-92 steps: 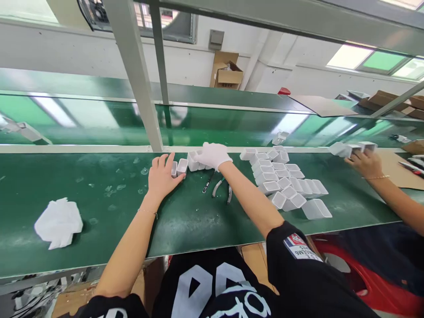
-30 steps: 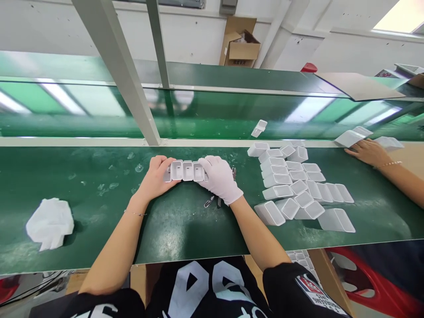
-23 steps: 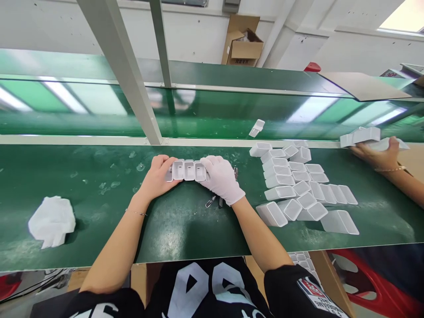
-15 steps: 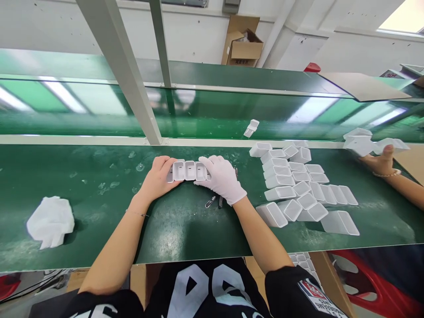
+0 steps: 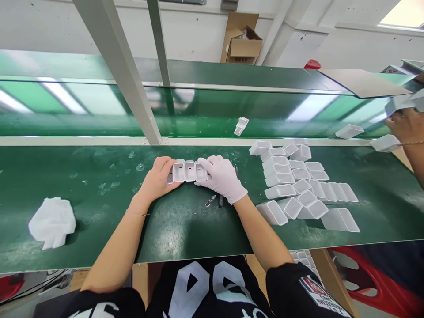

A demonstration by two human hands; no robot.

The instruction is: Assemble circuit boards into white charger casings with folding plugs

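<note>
A short row of small white plastic boxes stands on the green table in front of me, open sides towards me. My left hand, bare, is wrapped around the row's left end. Around the right end closes my right hand, in a white glove. The boxes at both ends are partly hidden by my fingers. Close below the gloved hand lie a small metal clip-like piece and a dark object, partly covered.
Many white boxes lie grouped to the right. A crumpled white glove or cloth rests at left. Behind a pale rail runs a green belt carrying white pieces. A co-worker's hand is at far right, near white boxes.
My hands and the row stay almost still. The white pieces on the belt have shifted left. The co-worker's hand has moved up and right with boxes; one box now sits on the belt there.
</note>
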